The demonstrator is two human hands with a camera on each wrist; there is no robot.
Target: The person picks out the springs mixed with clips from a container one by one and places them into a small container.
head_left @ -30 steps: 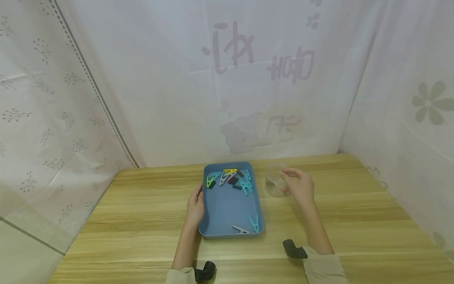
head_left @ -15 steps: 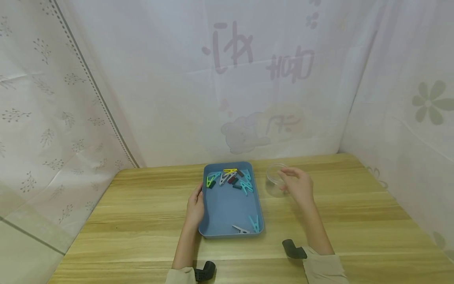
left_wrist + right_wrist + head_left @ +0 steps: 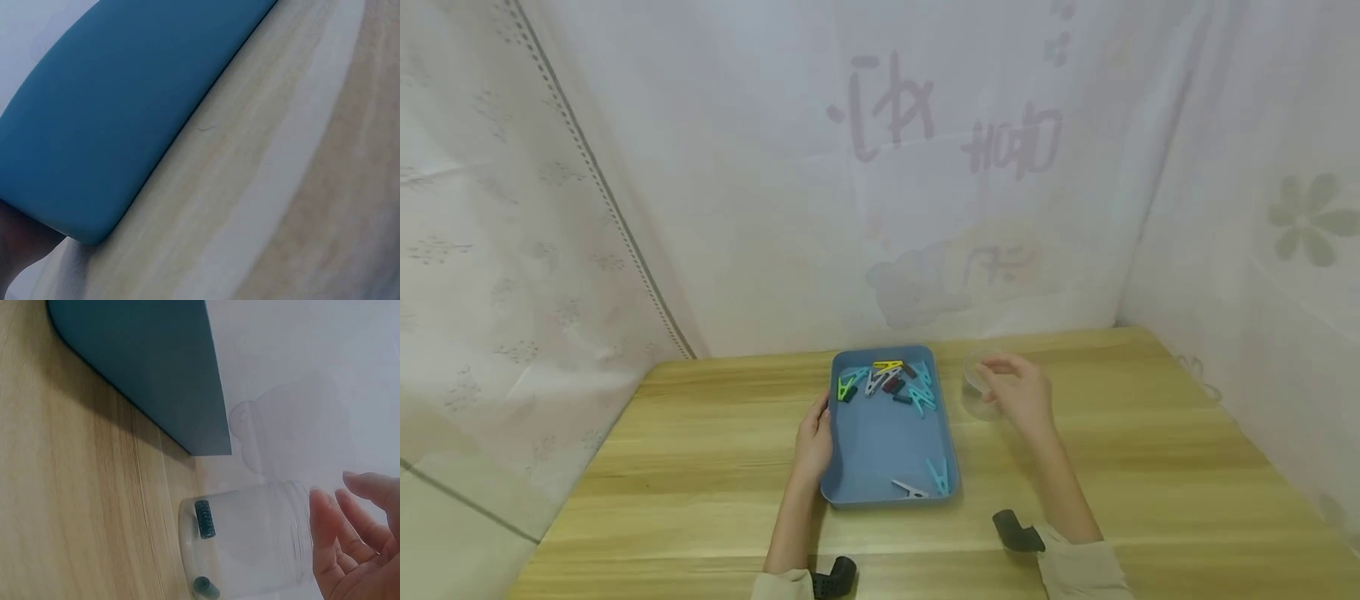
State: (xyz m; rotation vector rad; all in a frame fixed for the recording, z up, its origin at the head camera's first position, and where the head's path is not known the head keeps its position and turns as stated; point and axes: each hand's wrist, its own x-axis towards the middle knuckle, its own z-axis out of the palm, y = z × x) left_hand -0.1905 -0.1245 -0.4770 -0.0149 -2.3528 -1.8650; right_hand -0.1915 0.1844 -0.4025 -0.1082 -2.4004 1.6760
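Observation:
A blue tray (image 3: pixel 887 450) lies on the table, with clothespins in turquoise, yellow, green and grey. Among the far clothespins (image 3: pixel 921 396) are several small dark ribbed cylinders (image 3: pixel 902 398). My left hand (image 3: pixel 813 440) rests along the tray's left side, its fingers against the outer wall. Right of the tray stands a clear jar (image 3: pixel 981 406). Two dark green ribbed cylinders (image 3: pixel 205 519) show inside it in the right wrist view. My right hand (image 3: pixel 356 540) is at the jar's mouth, thumb and fingers spread apart with nothing between them.
The wooden table (image 3: pixel 700 467) reaches to a pale printed curtain (image 3: pixel 760 208) behind the tray and jar. Patterned cloth also hangs at both sides. Near the front edge, a grey clothespin (image 3: pixel 911 489) and a turquoise one (image 3: pixel 938 476) lie inside the tray.
My right hand has shifted slightly left across the jar's mouth. The head view has tilted a little. My left hand and the tray stay in place.

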